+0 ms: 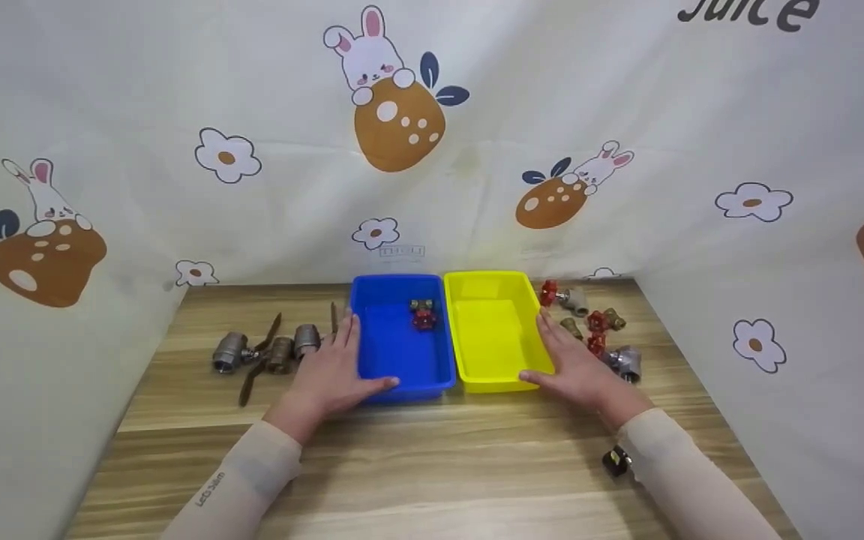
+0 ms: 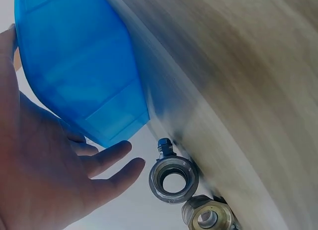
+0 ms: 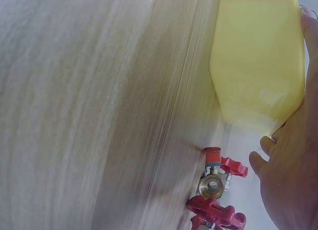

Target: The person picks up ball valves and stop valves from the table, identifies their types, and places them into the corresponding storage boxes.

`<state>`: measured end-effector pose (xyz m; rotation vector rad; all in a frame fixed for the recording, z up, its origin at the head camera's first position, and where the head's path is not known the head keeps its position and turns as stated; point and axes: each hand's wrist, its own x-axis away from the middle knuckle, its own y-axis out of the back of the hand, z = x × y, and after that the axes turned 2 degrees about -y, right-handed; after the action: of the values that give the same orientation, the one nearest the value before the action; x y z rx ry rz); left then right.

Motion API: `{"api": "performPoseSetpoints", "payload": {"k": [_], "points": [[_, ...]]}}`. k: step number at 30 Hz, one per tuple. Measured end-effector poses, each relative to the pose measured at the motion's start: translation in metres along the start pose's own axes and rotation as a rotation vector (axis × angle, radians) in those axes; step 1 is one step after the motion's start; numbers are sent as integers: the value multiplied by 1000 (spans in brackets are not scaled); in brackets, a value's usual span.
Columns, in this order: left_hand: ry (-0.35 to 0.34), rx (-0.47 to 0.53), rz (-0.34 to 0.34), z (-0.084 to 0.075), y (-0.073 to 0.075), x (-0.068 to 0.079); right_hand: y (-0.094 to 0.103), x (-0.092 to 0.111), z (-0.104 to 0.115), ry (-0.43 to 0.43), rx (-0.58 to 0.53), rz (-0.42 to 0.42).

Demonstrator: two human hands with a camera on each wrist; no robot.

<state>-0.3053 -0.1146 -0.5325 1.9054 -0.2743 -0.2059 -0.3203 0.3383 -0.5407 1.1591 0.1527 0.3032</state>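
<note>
We lay left grip (image 1: 327,375) and right grip (image 1: 580,371), spread, clasping nothing, against outer sides of blue rectangular plastic bin (image 1: 394,349), yellow rectangular plastic bin (image 1: 496,337) on wood-grain counter (image 1: 454,465), likely to align pair.

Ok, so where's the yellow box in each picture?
Head: just right of the middle, the yellow box sits beside the blue box, with the right hand at its right side.
Left wrist: not in it; only the blue box shows there.
Right wrist: upper right, seen from outside.
Shared landmark: the wooden table shows in all three views.
</note>
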Motion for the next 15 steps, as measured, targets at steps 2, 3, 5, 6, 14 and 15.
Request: {"api": "performPoseSetpoints", "payload": {"k": [2, 3, 5, 6, 14, 15], "points": [[5, 6, 4, 0, -1, 0, 0, 0, 0, 1, 3, -2], [8, 9, 8, 0, -1, 0, 0, 0, 0, 3, 3, -3], [10, 18, 13, 0, -2, 0, 0, 0, 0, -1, -1, -3], [11, 22, 16, 1, -3, 0, 0, 0, 1, -2, -5, -3], [12, 20, 6, 0, -5, 1, 0, 1, 1, 21, -7, -13], [13, 19, 4, 0, -5, 1, 0, 1, 0, 27, -6, -15]]}}
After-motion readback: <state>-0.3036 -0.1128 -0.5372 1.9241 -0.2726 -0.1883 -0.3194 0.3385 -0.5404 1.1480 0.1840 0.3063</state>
